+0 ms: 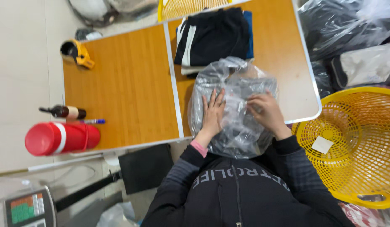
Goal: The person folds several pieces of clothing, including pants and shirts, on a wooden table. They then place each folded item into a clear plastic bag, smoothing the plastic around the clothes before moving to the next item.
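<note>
Clear plastic bag [233,109] with a dark folded garment inside lies on the near edge of the wooden counter [127,84], right in front of the person, its lower end hanging slightly over the edge. Left hand [212,112] lies flat on the bag's left half, fingers spread and pointing away from the body, grip apart and pressing down rather than holding. Right hand [266,110] rests on the bag's right half with fingers curled inward against the plastic; whether they pinch a fold of it cannot be told. Just beyond the bag sits a stack of folded dark clothes [214,38] with white stripes along one side, touching the bag's far end. On the counter's left part stand a yellow tape dispenser [76,52] at the far corner, and, near the left edge, a small dark bottle [64,112], a blue pen [93,121] and a red flask [60,138] lying on its side. A yellow mesh basket [355,147] stands beside the counter on the person's right.
</note>
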